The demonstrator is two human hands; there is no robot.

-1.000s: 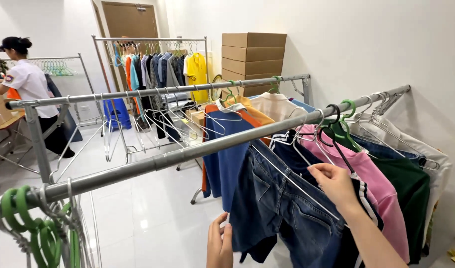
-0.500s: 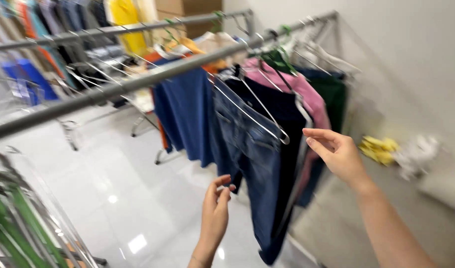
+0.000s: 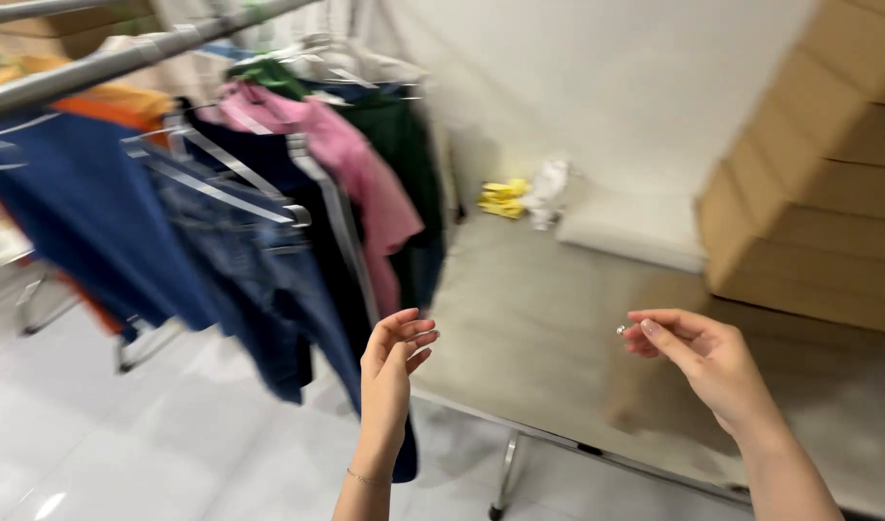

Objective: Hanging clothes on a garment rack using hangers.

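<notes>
Right hand (image 3: pixel 705 362) (empty) near brown boxes (image 3: pixel 816 183)

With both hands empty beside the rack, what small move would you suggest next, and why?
Probably reach the left hand back to the jeans: it hangs open right beside them, while the right hand is off over the table, apart from the clothes.

A clothing stockroom or sorting workspace, shown by metal garment rails (image 3: pixel 124 60) hung with clothes (image 3: pixel 269 222) and stacked cardboard boxes (image 3: pixel 818 193)
</notes>
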